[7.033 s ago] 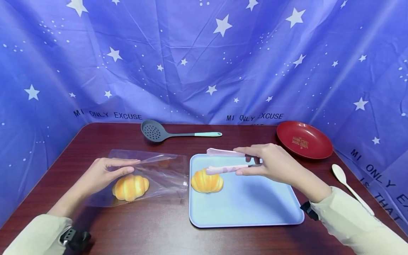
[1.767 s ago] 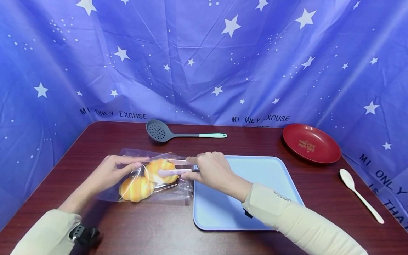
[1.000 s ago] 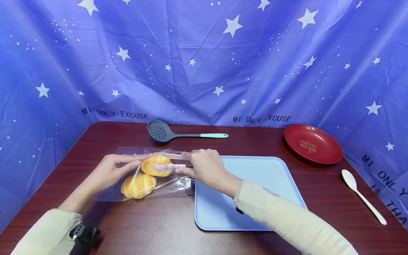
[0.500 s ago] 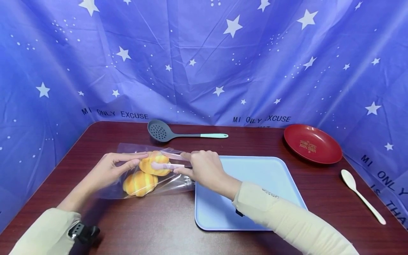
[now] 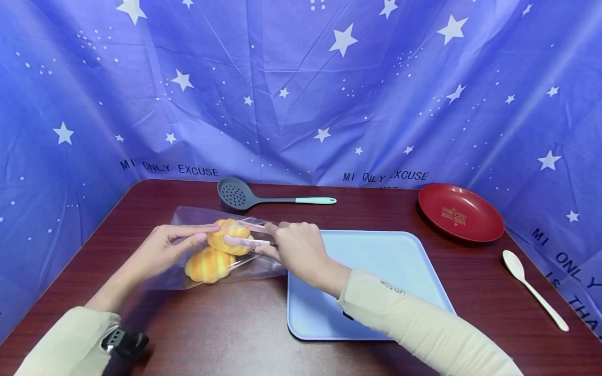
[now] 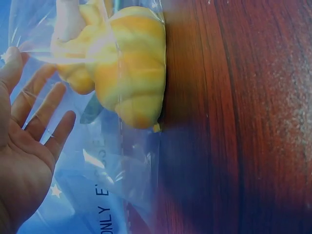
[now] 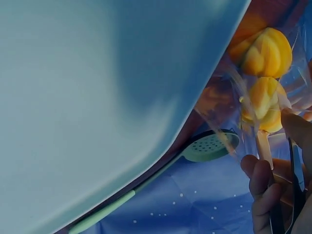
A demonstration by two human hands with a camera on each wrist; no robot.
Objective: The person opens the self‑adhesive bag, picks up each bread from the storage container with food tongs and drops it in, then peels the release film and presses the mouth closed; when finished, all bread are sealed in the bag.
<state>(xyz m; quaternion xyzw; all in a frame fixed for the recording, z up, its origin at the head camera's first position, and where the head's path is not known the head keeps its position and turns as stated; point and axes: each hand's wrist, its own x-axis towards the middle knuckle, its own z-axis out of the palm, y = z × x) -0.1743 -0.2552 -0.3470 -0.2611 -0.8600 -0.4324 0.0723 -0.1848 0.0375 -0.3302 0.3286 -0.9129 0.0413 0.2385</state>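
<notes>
A clear plastic bag [image 5: 268,265] lies on the table's left half, holding two yellow croissant-like bread rolls. My left hand [image 5: 157,253] pinches the bag's upper film between thumb and fingers. In my right hand [image 5: 303,253] I grip tongs with pale pink tips [image 5: 242,242], reaching into the bag's right end. The tips straddle the farther roll [image 5: 222,236], which leans on the nearer roll [image 5: 207,265]. In the left wrist view the nearer roll [image 6: 134,68] shows through the film. Dark metal tongs arms [image 7: 296,178] pass between my right fingers in the right wrist view.
A light blue tray [image 5: 371,313] lies right of the bag, partly under my right forearm. Behind is a grey skimmer [image 5: 235,193] with a mint handle. A red plate [image 5: 461,211] and a white spoon [image 5: 514,266] lie at the right. A starry blue curtain [image 5: 301,78] surrounds the table.
The second roll has gone from the tray into the bag, carried by the tongs in my right hand. Lately both rolls and the bag have shifted slightly away from me; my left hand still holds the film.
</notes>
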